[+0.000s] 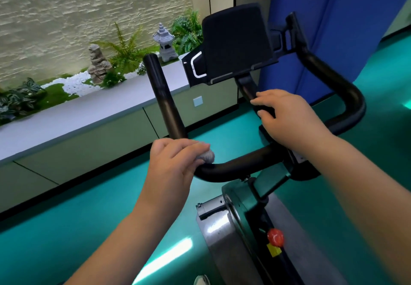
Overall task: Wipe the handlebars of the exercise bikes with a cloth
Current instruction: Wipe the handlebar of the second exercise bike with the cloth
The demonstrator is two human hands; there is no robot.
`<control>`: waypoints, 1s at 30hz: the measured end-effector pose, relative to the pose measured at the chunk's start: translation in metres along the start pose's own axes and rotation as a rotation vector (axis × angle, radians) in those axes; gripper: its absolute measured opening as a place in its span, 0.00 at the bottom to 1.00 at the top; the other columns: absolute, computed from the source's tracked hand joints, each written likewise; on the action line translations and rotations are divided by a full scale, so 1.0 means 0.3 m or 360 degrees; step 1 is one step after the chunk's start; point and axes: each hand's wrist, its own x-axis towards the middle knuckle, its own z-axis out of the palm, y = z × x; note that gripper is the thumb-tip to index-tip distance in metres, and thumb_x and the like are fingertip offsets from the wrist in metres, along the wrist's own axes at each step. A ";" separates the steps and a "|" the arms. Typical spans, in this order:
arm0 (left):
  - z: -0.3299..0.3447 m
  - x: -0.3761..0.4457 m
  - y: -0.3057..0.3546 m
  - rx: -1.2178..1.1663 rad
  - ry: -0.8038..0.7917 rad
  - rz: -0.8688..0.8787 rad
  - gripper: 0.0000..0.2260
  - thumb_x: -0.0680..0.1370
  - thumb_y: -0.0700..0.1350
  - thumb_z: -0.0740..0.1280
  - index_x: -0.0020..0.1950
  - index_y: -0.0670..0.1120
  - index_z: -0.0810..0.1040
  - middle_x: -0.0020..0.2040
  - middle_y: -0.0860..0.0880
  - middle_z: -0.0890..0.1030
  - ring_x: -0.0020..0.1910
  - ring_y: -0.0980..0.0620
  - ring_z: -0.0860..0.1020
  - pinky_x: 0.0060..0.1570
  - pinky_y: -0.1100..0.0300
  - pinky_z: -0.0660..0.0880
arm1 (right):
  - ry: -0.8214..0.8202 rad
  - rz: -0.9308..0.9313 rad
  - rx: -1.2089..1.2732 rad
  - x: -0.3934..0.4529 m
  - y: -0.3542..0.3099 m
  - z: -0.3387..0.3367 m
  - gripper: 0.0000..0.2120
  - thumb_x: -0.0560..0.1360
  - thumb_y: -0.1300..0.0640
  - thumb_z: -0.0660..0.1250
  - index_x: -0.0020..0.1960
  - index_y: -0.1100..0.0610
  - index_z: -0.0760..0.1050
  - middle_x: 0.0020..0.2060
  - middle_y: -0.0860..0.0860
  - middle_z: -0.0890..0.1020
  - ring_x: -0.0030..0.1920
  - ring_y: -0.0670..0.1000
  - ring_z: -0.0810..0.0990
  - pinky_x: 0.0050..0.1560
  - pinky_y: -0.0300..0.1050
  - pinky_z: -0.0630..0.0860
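1. The left hand point(172, 162) curls round a small grey cloth point(205, 156), bunched under its fingers and pressed onto the black handlebar point(235, 166) at the bend where the left bar turns upward.
2. Only a rounded wad of the cloth shows, peeking out past the fingertips (the rest is hidden under the palm).
3. The right hand point(281, 116) grips the central post of the handlebar just below the console point(236, 42), fingers wrapped round it.
4. The console is a dark, blank panel tilted toward the camera; no writing on it can be read.
5. The right bar loops out and back in a wide curve, well apart from both hands.
6. Below the bars, the bike's frame carries a red knob point(275, 237) with a yellow tag point(274, 250) beneath it; any print on the tag is too small to read.
7. Behind the bike, a grey ledge point(89, 116) borders a planter with ferns, white pebbles and a small stone lantern point(164, 41).
8. The floor point(100, 218) is glossy teal, and a blue panel point(333, 29) stands at the right.
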 end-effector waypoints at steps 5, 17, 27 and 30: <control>0.029 -0.042 0.090 -0.0070 0.0070 0.0001 0.11 0.76 0.44 0.64 0.55 0.45 0.82 0.53 0.53 0.81 0.47 0.50 0.72 0.55 0.68 0.63 | 0.0041 -0.0025 0.0128 -0.033 0.027 -0.020 0.12 0.77 0.57 0.64 0.58 0.51 0.80 0.60 0.45 0.79 0.62 0.43 0.74 0.63 0.33 0.62; 0.030 -0.028 0.106 0.0062 0.0054 0.0105 0.10 0.75 0.40 0.66 0.53 0.43 0.83 0.53 0.51 0.82 0.44 0.44 0.76 0.53 0.65 0.66 | 0.0030 0.0012 0.0389 -0.058 0.069 -0.031 0.10 0.78 0.54 0.63 0.54 0.49 0.82 0.58 0.43 0.80 0.61 0.41 0.74 0.62 0.34 0.65; 0.058 -0.010 0.140 0.0083 -0.0081 0.0254 0.11 0.74 0.39 0.68 0.55 0.44 0.83 0.54 0.49 0.82 0.43 0.42 0.74 0.48 0.55 0.72 | 0.0034 -0.0001 0.0458 -0.057 0.080 -0.015 0.09 0.78 0.54 0.64 0.51 0.50 0.82 0.57 0.44 0.80 0.57 0.40 0.74 0.59 0.33 0.66; 0.073 -0.001 0.158 0.0044 -0.0065 0.0259 0.10 0.75 0.43 0.68 0.54 0.44 0.83 0.54 0.49 0.82 0.43 0.42 0.74 0.49 0.59 0.70 | 0.0063 -0.0012 0.0448 -0.053 0.085 -0.010 0.08 0.77 0.55 0.64 0.50 0.51 0.82 0.56 0.45 0.81 0.56 0.41 0.75 0.58 0.33 0.68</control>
